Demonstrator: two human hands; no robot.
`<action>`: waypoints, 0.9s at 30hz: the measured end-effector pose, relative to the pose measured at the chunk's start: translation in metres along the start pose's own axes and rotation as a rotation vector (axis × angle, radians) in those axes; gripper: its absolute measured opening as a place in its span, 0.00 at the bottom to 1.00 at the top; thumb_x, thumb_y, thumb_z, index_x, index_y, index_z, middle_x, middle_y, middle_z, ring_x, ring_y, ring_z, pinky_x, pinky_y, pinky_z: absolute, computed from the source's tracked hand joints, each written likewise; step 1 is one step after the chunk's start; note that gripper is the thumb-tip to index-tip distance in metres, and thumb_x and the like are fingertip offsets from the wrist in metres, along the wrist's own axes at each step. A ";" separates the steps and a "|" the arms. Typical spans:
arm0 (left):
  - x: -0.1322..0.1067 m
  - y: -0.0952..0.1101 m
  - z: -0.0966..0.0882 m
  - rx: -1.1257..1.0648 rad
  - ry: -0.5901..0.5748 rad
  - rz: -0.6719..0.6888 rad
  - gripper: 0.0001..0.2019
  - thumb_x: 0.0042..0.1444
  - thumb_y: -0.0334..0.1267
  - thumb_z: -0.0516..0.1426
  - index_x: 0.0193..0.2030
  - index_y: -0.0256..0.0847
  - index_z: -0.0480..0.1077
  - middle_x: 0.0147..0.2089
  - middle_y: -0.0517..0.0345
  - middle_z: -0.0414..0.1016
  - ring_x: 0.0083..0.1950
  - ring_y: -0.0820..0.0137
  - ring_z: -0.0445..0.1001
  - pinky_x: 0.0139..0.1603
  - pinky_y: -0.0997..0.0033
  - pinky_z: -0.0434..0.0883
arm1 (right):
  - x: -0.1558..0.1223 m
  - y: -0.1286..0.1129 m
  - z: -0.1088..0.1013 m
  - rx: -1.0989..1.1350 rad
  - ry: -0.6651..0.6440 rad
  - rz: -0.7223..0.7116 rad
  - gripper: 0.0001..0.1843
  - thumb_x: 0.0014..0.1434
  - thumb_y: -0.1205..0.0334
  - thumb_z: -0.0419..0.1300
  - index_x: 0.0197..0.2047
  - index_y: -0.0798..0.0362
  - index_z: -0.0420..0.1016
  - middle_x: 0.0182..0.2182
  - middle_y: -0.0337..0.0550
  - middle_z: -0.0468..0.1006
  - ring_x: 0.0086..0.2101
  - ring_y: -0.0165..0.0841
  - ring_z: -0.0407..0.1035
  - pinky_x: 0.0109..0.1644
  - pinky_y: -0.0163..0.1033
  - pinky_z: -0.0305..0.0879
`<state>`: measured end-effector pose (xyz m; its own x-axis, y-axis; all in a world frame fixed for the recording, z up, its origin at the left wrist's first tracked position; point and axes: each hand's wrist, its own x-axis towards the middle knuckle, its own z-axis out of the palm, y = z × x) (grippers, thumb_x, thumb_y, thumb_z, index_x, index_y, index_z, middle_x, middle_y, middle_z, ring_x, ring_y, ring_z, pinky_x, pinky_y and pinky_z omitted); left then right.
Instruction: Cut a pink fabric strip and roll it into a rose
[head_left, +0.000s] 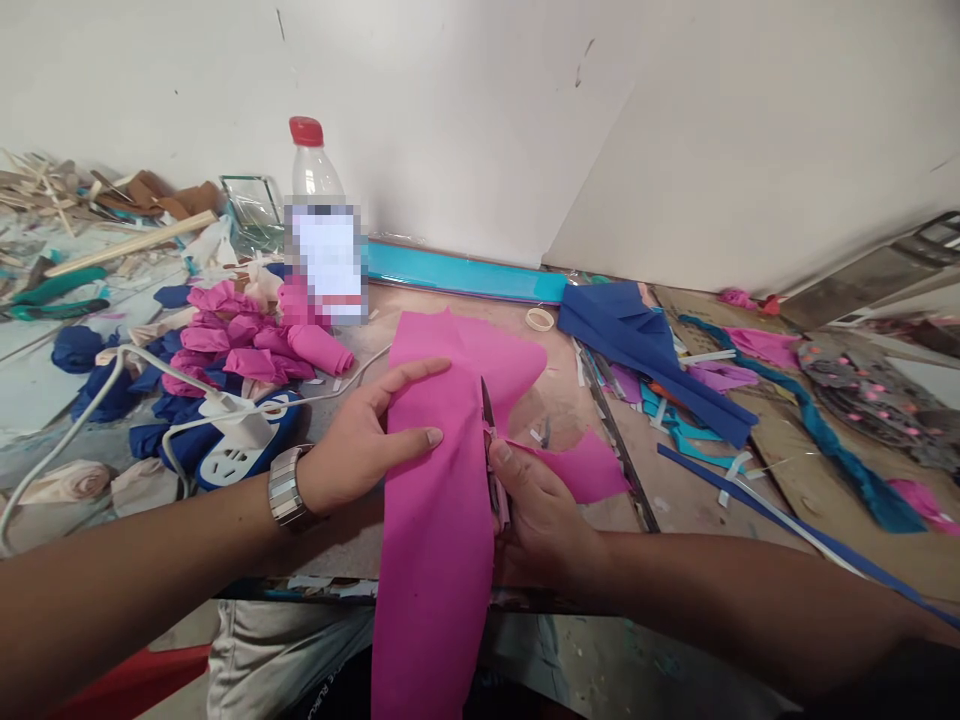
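A large pink sheet (431, 500), of cloth or soft paper, lies over the table edge and hangs down in front. My left hand (367, 425) holds its left side, with thumb and one finger spread on top; the other fingers are hidden. In my right hand (536, 500) are scissors (491, 470), closed around their handles, the blades pointing away from me at the sheet's right side. From beside the scissors, a pink strip (585, 465) spreads to the right, its join with the sheet partly hidden by my hand.
Pink rolled pieces (240, 345) and blue bundles crowd the left, around a power strip (240, 450) with a white cable. A red-capped bottle (311, 165) stands behind a phone (326, 260). Folded blue cloth (645, 345), a tape ring (539, 319) and scraps lie right.
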<state>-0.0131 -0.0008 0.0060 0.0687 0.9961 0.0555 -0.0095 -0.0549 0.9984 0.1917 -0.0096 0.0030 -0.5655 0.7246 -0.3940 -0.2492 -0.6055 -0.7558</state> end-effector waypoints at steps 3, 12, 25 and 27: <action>0.001 -0.002 -0.002 0.006 -0.018 0.011 0.34 0.54 0.39 0.69 0.69 0.44 0.71 0.68 0.49 0.73 0.63 0.54 0.74 0.65 0.57 0.71 | 0.000 -0.001 0.001 -0.022 0.003 -0.022 0.24 0.61 0.34 0.67 0.40 0.49 0.78 0.23 0.38 0.77 0.28 0.38 0.74 0.35 0.43 0.72; 0.000 -0.002 -0.002 0.000 -0.025 -0.013 0.35 0.54 0.37 0.68 0.69 0.43 0.70 0.67 0.49 0.75 0.61 0.54 0.76 0.62 0.58 0.73 | -0.001 -0.002 0.004 0.035 -0.047 0.017 0.25 0.58 0.37 0.70 0.47 0.47 0.78 0.31 0.41 0.83 0.35 0.42 0.78 0.39 0.46 0.75; 0.001 0.001 0.001 -0.059 0.017 -0.009 0.33 0.52 0.38 0.69 0.67 0.42 0.73 0.63 0.49 0.77 0.56 0.56 0.78 0.51 0.63 0.77 | -0.010 -0.004 0.001 0.004 -0.072 0.039 0.26 0.61 0.44 0.70 0.57 0.45 0.74 0.33 0.37 0.82 0.29 0.33 0.76 0.34 0.39 0.73; 0.001 0.002 0.001 -0.072 0.018 -0.007 0.33 0.52 0.37 0.69 0.67 0.41 0.72 0.62 0.48 0.78 0.55 0.58 0.78 0.51 0.64 0.77 | -0.011 -0.003 -0.001 0.022 -0.109 0.062 0.28 0.61 0.45 0.71 0.60 0.46 0.72 0.32 0.36 0.81 0.27 0.32 0.74 0.33 0.37 0.72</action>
<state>-0.0117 -0.0001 0.0076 0.0511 0.9975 0.0482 -0.0810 -0.0439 0.9957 0.1994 -0.0155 0.0098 -0.6621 0.6461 -0.3797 -0.2273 -0.6559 -0.7198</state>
